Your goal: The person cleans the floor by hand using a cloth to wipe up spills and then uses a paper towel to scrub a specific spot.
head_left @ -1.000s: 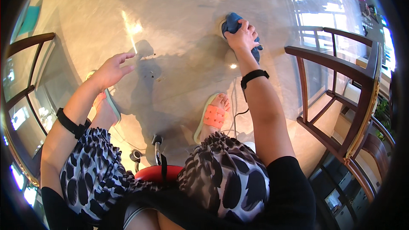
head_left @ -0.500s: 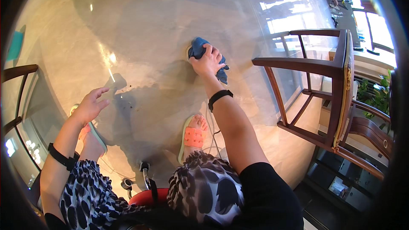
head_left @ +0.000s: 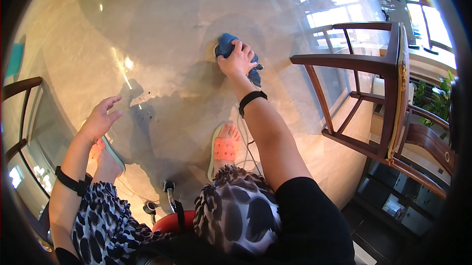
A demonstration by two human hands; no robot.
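- The right hand [head_left: 238, 61], fingers curved, grips a crumpled, soft blue cloth [head_left: 226, 44] over the glossy floor [head_left: 172, 44], left of the angular dark wooden chair [head_left: 344, 61].
- The left hand [head_left: 100, 120] hangs empty, loosely half-open.

From far away, I reach my right arm [head_left: 268, 137] out long in front of me. My right hand [head_left: 237, 62] is palm down, with the fingers bent and squeezing. My left arm [head_left: 70, 164] is out to the side, bent a bit. My left hand [head_left: 102, 121] hangs loose, thumb apart from the fingers.
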